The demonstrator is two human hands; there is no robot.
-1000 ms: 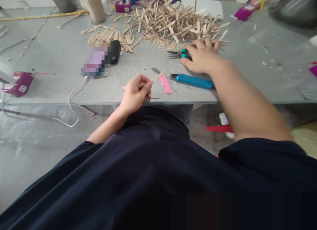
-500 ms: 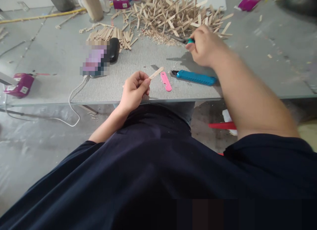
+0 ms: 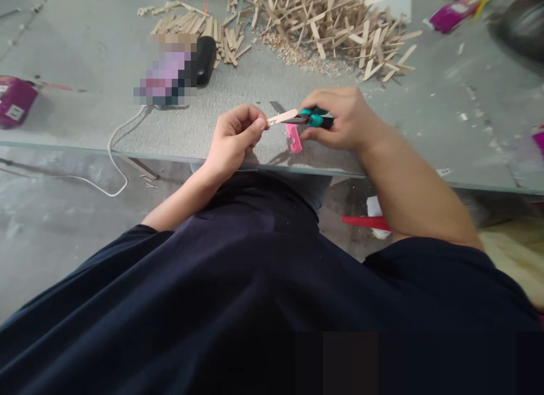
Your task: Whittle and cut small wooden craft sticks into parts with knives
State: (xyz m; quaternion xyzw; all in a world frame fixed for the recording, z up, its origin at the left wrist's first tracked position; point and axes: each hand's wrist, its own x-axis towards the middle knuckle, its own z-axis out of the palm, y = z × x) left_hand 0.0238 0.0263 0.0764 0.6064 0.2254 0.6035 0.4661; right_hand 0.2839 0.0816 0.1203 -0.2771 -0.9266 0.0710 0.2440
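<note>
Pinched between the thumb and fingers of my left hand (image 3: 238, 135) is a flat wooden craft stick (image 3: 285, 116), its rounded end pointing right. Small notches show along the stick near my fingertips. My right hand (image 3: 340, 118) is closed round pliers (image 3: 312, 119) with teal and black handles. The dark jaws lie at the stick, just right of my left fingers; whether they grip it I cannot tell. Below them on the table lies a pink folding knife (image 3: 293, 139), its grey blade (image 3: 277, 107) pointing up and left. The blue cutter is hidden behind my right hand.
A large heap of craft sticks (image 3: 323, 26) lies at the back, with wood chips (image 3: 293, 52) before it. Shorter stick pieces (image 3: 187, 24) lie left of it. A blurred phone (image 3: 165, 77) with a white cable (image 3: 113, 151) and a black case (image 3: 205, 60) sit at left.
My right hand has come back from the wood chips with the pliers, bringing their jaws to the stick. My left hand keeps holding the stick. The view has shifted slightly.
</note>
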